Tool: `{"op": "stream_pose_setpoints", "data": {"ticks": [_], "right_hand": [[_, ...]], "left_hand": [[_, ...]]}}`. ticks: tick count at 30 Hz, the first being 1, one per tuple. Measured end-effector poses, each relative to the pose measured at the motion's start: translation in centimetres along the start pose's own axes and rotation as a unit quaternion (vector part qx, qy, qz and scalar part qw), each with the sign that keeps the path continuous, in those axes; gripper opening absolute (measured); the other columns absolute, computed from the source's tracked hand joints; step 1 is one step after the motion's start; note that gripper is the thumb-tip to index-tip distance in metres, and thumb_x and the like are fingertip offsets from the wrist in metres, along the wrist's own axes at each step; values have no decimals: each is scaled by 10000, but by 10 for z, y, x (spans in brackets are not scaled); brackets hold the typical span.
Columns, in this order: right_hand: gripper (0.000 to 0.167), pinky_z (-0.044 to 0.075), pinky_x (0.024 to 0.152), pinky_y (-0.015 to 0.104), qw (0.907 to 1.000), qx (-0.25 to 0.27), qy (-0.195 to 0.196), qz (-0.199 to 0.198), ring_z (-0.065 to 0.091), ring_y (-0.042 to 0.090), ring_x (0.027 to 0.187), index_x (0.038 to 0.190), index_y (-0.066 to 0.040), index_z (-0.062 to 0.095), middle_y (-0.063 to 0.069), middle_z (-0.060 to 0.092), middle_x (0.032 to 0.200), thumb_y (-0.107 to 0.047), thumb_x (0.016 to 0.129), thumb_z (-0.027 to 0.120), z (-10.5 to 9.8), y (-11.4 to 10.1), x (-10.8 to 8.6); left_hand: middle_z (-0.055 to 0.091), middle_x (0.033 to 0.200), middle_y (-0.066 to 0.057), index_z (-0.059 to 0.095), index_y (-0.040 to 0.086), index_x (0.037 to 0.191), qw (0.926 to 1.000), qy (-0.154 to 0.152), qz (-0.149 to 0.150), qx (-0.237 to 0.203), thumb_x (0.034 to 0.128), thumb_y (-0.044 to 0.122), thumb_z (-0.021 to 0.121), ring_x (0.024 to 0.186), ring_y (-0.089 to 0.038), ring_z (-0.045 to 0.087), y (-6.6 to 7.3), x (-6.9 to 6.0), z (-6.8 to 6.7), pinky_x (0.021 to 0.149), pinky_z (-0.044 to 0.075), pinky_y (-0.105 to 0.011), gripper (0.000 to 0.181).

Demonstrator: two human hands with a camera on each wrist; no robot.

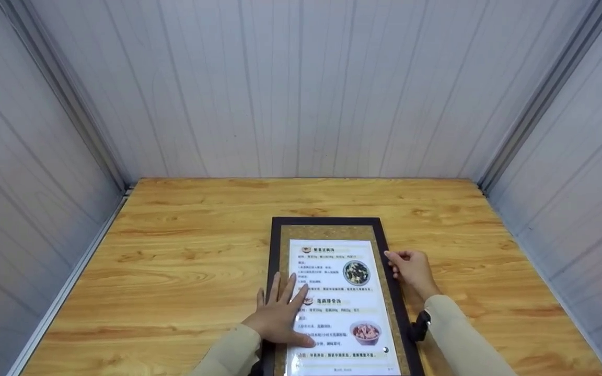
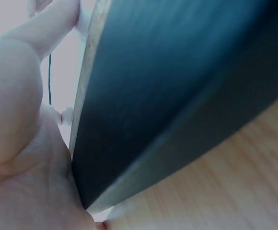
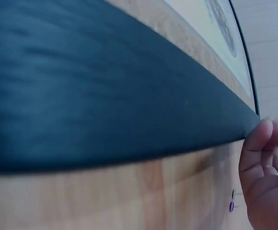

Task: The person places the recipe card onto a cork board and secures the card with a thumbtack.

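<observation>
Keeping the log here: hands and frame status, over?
Left hand spread over printed sheet, hiding some text. Right hand at right edge of black frame; hold unclear. Nothing else blocking.

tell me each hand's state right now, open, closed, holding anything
Left hand: open, fingers spread over the printed sheet.
Right hand: fingers curled by the right edge of the black frame; whether they pinch anything cannot be told.

Wood-grain tbl [image 1: 191,256] w/ pale panel walls [image 1: 306,89] on 3 sides, grey corner posts [image 1: 551,83].
</observation>
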State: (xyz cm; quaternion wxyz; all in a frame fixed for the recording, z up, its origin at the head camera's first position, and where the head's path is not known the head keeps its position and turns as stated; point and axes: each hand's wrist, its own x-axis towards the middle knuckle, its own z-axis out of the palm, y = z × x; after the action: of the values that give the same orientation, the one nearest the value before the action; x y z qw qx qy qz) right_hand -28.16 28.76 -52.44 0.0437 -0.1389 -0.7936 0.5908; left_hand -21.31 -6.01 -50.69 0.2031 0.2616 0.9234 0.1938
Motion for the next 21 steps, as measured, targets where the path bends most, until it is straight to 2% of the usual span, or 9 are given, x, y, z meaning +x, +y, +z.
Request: {"op": "stream_pose_setpoints", "data": {"ticks": [3,6,10,14,21], "right_hand": [[188,484,471,214,9993,-149,-113,-314,539,104,543,1018,114,672,87,619,752,-61,983,613,8,-3,2],[183,455,483,216,9965,-514,-154,-644,538,131,582,1062,120,681,129,646,811,14,993,549,15,-6,5],[173,478,626,256,9879,-1208,-173,-958,598,182,725,1019,87,714,140,698,896,-3,983,571,22,-7,9],[142,497,756,338,9819,-1587,-335,-975,619,235,851,988,51,721,123,695,920,-41,968,614,25,-9,13],[132,498,759,388,9723,-2069,-702,-835,601,264,870,1004,39,684,142,669,972,-30,979,574,26,-15,16]], "left_hand": [[-40,1648,-162,167,168,1605,10000,14,13,-59,725,739,700,1451,-434,-183,0,0,1,1059,-39,-736,1177],[-43,1651,-147,167,181,1606,9999,-10,-19,-152,725,735,706,1453,-416,-196,0,0,1,1067,-49,-724,1172],[-40,1651,-145,167,181,1606,9998,-27,-5,-210,728,726,711,1451,-415,-201,1,0,0,1068,-61,-719,1168],[-53,1649,-152,164,174,1606,9998,-76,-7,-186,730,719,714,1446,-425,-210,0,0,-1,1061,-79,-721,1169],[-48,1651,-144,166,181,1606,9998,-74,-60,-190,727,724,714,1449,-416,-204,-1,1,2,1066,-68,-718,1169]]}}
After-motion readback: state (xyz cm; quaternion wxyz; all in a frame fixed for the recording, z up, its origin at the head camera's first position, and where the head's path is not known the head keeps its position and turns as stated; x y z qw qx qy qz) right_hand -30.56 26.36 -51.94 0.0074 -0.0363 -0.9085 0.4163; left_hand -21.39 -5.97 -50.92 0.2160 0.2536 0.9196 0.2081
